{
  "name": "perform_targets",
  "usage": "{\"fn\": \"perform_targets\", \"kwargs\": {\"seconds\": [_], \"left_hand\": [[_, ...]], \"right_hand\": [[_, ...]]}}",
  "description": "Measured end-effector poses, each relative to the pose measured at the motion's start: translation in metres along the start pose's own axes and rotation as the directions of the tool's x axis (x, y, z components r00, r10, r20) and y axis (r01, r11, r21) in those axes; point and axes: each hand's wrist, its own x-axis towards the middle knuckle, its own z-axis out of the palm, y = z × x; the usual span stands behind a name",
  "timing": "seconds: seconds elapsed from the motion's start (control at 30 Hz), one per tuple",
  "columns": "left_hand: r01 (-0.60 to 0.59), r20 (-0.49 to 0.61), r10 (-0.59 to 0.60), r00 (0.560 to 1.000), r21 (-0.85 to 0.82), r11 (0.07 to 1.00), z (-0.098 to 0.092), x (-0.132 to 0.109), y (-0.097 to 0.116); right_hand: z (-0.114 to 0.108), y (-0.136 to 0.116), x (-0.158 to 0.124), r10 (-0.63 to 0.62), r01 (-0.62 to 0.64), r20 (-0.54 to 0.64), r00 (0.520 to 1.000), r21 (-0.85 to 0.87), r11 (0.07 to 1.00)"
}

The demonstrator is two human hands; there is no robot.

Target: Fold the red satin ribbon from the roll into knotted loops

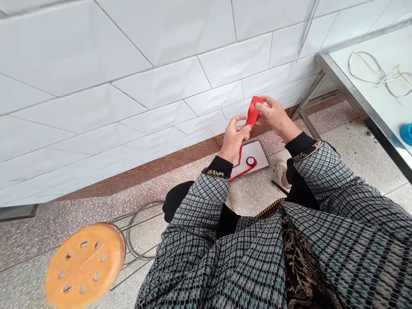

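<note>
A folded red ribbon (252,113) is stretched between my two hands in front of the tiled wall. My left hand (232,138) pinches its lower end, with thumb and fingers closed on it. Around the upper end, the thumb and fingers of my right hand (274,115) are closed. From below my left hand a narrow red strand runs down to a white board with a dark edge (260,150) on the floor. On that board lies a small red ribbon roll (251,161) with a pale centre, its loose end trailing left.
An orange round stool (85,266) with holes and metal legs lies tipped over at lower left. To the right stands a metal-framed table (357,96) bearing white cords (383,79) and a blue container (407,134). White wall tiles (167,86) rise close ahead.
</note>
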Motion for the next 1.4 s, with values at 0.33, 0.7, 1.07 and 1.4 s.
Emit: {"fn": "perform_targets", "kwargs": {"seconds": [0.33, 0.7, 1.07, 1.4], "left_hand": [[-0.177, -0.164, 0.228, 0.960, 0.279, 0.944, 0.004, -0.002, -0.001], [-0.087, -0.078, 0.094, 0.993, 0.094, 0.992, 0.012, -0.009, -0.001], [-0.083, -0.145, 0.105, 0.984, 0.152, 0.985, 0.008, -0.009, 0.002], [-0.027, -0.098, 0.041, 0.994, 0.142, 0.989, 0.009, -0.009, 0.004]], "right_hand": [[0.006, -0.017, -0.008, 0.065, -0.072, -0.116, 0.991, -0.054, 0.996], [0.008, -0.024, -0.010, 0.166, -0.164, -0.086, 0.982, 0.030, 0.986], [0.005, -0.019, -0.003, 0.199, -0.189, -0.115, 0.973, 0.093, 0.978], [0.006, -0.015, -0.003, 0.344, -0.341, 0.023, 0.939, 0.207, 0.917]]}}
